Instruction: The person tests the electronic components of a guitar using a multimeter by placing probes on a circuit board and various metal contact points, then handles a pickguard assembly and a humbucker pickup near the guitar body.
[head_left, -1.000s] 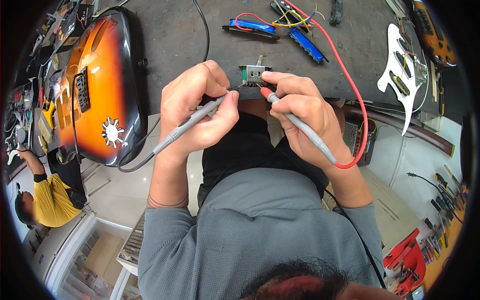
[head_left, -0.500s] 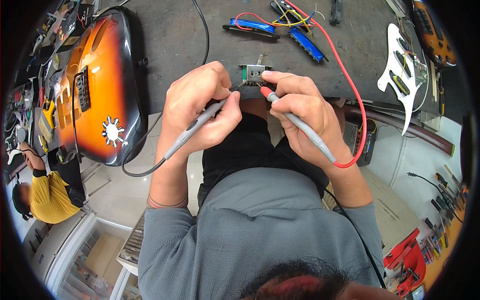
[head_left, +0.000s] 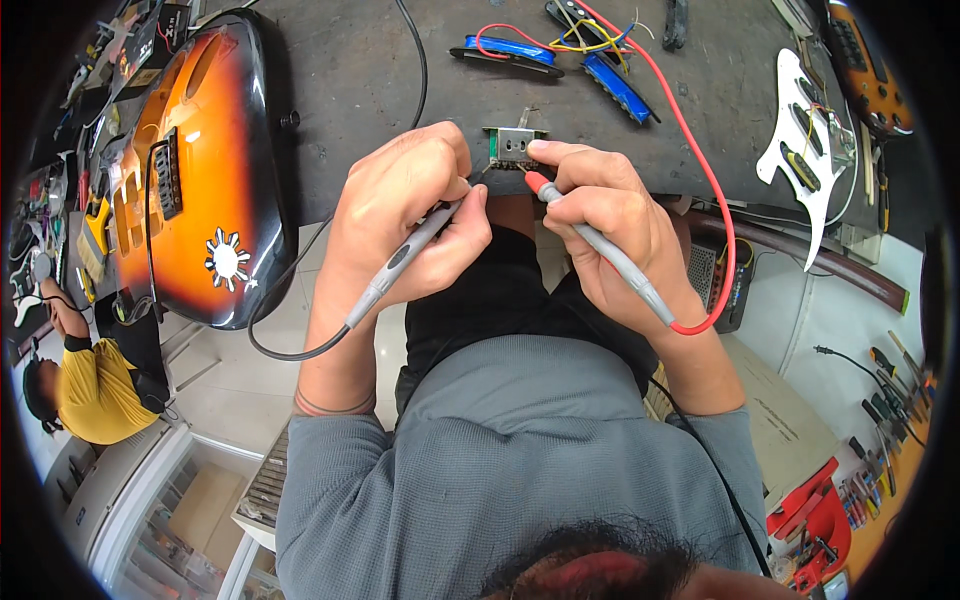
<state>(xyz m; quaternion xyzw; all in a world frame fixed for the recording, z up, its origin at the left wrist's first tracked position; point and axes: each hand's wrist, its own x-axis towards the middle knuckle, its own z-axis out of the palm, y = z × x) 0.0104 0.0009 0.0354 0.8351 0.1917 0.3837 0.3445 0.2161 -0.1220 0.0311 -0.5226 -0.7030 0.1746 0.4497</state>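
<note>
At the table's near edge sits a small guitar pickup selector switch (head_left: 514, 145) with a metal frame, a green board and a row of contacts toward me. My left hand (head_left: 405, 210) is closed around a grey test probe (head_left: 398, 268) with a black lead, its tip by the left end of the contacts. In my right hand (head_left: 625, 225) is a grey test probe with a red collar (head_left: 622, 265) and red lead, its tip at the contacts. My right index finger touches the switch's right side. Whether both tips make contact is too small to tell.
On the left lies a sunburst guitar body (head_left: 215, 130). Beyond the switch are blue-wrapped pickups (head_left: 512, 55) with loose wires and the red lead (head_left: 708, 175). A white pickguard (head_left: 800, 135) lies right. A person in a yellow top (head_left: 100, 395) works at far left.
The switch has shifted slightly right and toward me. My left hand and its probe have moved a little right with it; my right hand is nearly still.
</note>
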